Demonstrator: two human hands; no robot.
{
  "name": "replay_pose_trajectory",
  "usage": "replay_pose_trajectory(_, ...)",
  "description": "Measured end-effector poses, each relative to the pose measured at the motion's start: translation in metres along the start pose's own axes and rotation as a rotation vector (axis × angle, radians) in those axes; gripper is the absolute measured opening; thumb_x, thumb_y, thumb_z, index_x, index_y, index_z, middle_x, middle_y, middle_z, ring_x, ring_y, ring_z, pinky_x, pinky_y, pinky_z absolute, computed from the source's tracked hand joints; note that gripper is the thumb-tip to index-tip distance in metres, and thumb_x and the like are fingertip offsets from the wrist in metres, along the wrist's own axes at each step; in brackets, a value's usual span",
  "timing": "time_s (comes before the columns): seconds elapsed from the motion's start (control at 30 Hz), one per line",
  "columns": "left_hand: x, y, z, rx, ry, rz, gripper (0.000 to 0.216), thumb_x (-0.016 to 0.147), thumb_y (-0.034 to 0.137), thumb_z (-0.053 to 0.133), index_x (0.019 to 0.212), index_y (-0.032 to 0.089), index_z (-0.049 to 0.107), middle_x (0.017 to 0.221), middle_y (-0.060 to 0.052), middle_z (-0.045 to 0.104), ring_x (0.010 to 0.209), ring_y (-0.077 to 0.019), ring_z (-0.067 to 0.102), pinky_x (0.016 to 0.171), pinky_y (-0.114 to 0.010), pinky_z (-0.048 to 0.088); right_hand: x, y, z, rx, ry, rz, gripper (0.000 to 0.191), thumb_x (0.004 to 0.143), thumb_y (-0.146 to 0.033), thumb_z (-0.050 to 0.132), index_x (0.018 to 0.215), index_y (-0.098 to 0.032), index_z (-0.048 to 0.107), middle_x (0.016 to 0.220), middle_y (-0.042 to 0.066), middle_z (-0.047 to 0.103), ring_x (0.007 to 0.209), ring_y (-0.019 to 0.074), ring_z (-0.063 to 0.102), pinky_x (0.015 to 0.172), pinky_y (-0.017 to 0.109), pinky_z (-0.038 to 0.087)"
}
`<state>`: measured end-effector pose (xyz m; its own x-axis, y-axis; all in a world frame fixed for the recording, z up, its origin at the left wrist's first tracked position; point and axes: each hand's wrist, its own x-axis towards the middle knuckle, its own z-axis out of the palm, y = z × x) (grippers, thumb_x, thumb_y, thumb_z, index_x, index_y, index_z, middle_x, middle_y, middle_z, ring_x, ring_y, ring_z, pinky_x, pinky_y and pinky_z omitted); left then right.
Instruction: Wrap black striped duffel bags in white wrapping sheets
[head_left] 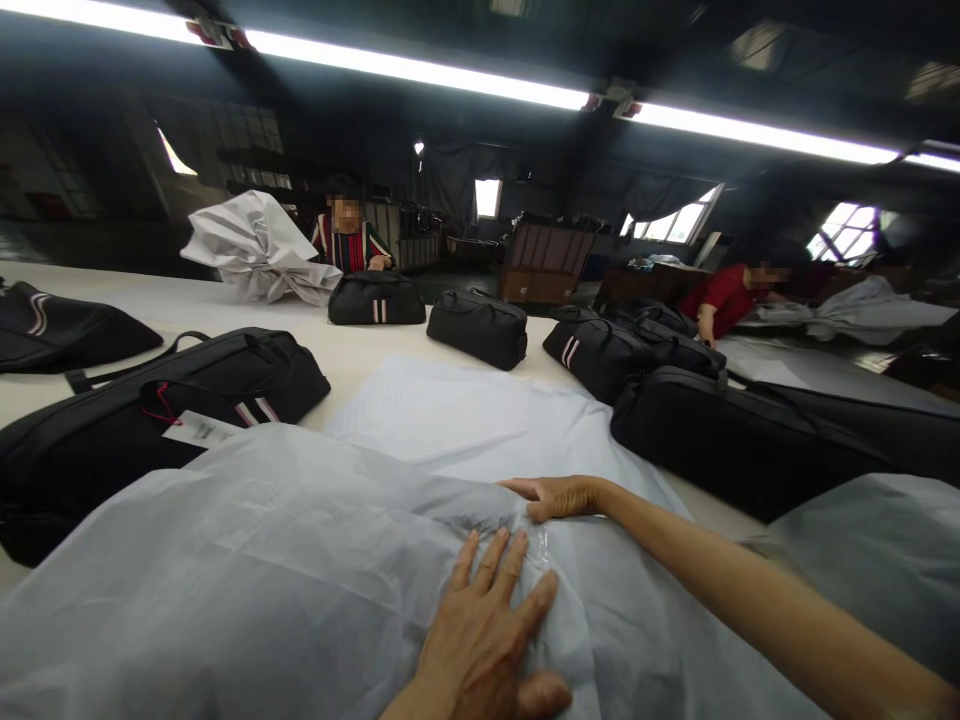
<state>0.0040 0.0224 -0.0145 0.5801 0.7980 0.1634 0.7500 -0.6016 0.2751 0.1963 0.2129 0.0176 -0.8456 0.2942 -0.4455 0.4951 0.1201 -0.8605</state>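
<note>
We see pale grey-white across the near wrapping (300, 570) and the far-left bundle (251, 240). The tabletop (360, 350) is cream. On the near left, we see a black bag (90, 440) with pale pink and white stripes, its tag (196, 432) white with dark print on a red cord (160, 400). Far right, we find a red top (716, 305); far left, a dark top (358, 250) with red vertical stripes.

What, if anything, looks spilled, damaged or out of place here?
Nothing plainly stands out. The white sheeting under the left hand and right hand is creased, and a tag shows on the black bag at near left, but I see no spill or damage.
</note>
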Motion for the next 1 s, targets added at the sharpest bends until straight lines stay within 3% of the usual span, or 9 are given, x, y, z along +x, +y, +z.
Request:
replay_pose_trajectory(0.13,-0.001,-0.002,-0.001,0.032,0.012,0.018,0.087,0.081,0.072,0.056,0.153,0.038,0.020,0.161,-0.011,0.014,0.144,-0.0416,0.024,0.114,-0.066,0.024,-0.001,0.019,0.003,0.288,0.028,-0.010,0.098,0.068,-0.071,0.072,0.146,-0.021,0.041,0.145,0.014,0.048,0.129,0.0286,0.049,0.106,0.041,0.039)
replay_pose_trajectory(0.33,0.000,0.000,-0.005,-0.027,-0.019,0.015,0.082,0.084,0.075,0.049,0.152,0.038,0.021,0.160,-0.015,0.015,0.145,-0.0404,0.019,0.113,-0.069,0.022,-0.018,0.001,-0.011,0.160,0.004,0.146,0.092,0.060,-0.062,0.079,0.135,-0.016,0.054,0.131,0.013,0.060,0.118,0.0287,0.058,0.096,0.038,0.048)
replay_pose_trajectory(0.43,-0.001,0.006,-0.015,-0.073,-0.011,-0.020,0.079,0.085,0.075,0.046,0.150,0.036,0.026,0.160,-0.015,0.018,0.146,-0.0397,0.019,0.115,-0.068,0.019,-0.034,-0.023,-0.009,-0.126,0.378,0.255,0.088,0.056,-0.052,0.083,0.131,-0.013,0.059,0.131,0.018,0.060,0.119,0.0338,0.057,0.099,0.043,0.047)
replay_pose_trajectory(0.5,-0.004,0.013,-0.024,-0.099,0.016,-0.035,0.077,0.085,0.074,0.048,0.149,0.034,0.029,0.160,-0.015,0.018,0.146,-0.0379,0.018,0.116,-0.066,0.018,-0.043,-0.039,0.007,-0.321,0.699,0.208,0.075,0.065,-0.051,0.078,0.129,-0.015,0.062,0.135,0.017,0.058,0.124,0.0356,0.054,0.107,0.047,0.040)
replay_pose_trajectory(0.57,-0.008,0.021,-0.034,-0.123,0.051,-0.033,0.076,0.085,0.073,0.050,0.147,0.034,0.032,0.160,-0.013,0.021,0.147,-0.0358,0.018,0.117,-0.064,0.018,-0.049,-0.045,0.037,-0.406,0.879,0.065,0.061,0.080,-0.057,0.062,0.131,-0.023,0.062,0.139,0.011,0.056,0.130,0.0327,0.049,0.115,0.047,0.032)
replay_pose_trajectory(0.63,-0.009,0.026,-0.042,-0.151,0.099,-0.028,0.077,0.086,0.071,0.051,0.148,0.032,0.029,0.158,-0.012,0.025,0.147,-0.0330,0.020,0.118,-0.061,0.019,-0.048,-0.036,0.074,-0.392,0.909,-0.028,0.058,0.087,-0.061,0.050,0.136,-0.031,0.057,0.144,0.003,0.051,0.135,0.0287,0.045,0.117,0.044,0.031)
replay_pose_trajectory(0.73,-0.009,0.025,-0.051,-0.185,0.177,-0.035,0.077,0.092,0.063,0.050,0.150,0.019,0.025,0.153,-0.014,0.035,0.144,-0.0268,0.028,0.121,-0.050,0.023,-0.035,-0.006,0.118,-0.372,0.940,-0.052,0.066,0.086,-0.068,0.042,0.137,-0.029,0.056,0.144,0.003,0.051,0.135,0.0296,0.044,0.118,0.048,0.031)
replay_pose_trajectory(0.87,-0.022,-0.008,-0.071,-0.029,0.200,-0.009,0.058,0.096,0.051,0.052,0.140,0.015,0.041,0.145,-0.013,0.047,0.138,-0.0274,0.038,0.115,-0.045,0.032,-0.017,0.015,0.136,-0.589,0.995,-0.079,0.061,0.092,-0.061,0.036,0.134,-0.024,0.059,0.143,0.004,0.052,0.135,0.0286,0.045,0.117,0.051,0.033)
replay_pose_trajectory(1.0,-0.056,-0.069,-0.104,0.213,0.179,-0.195,0.041,0.094,0.053,0.055,0.118,0.021,0.060,0.123,-0.010,0.062,0.119,-0.0293,0.053,0.104,-0.048,0.040,-0.019,0.005,0.133,-0.790,0.967,-0.021,0.059,0.095,-0.057,0.033,0.135,-0.022,0.058,0.142,0.005,0.053,0.133,0.0287,0.047,0.113,0.052,0.038)
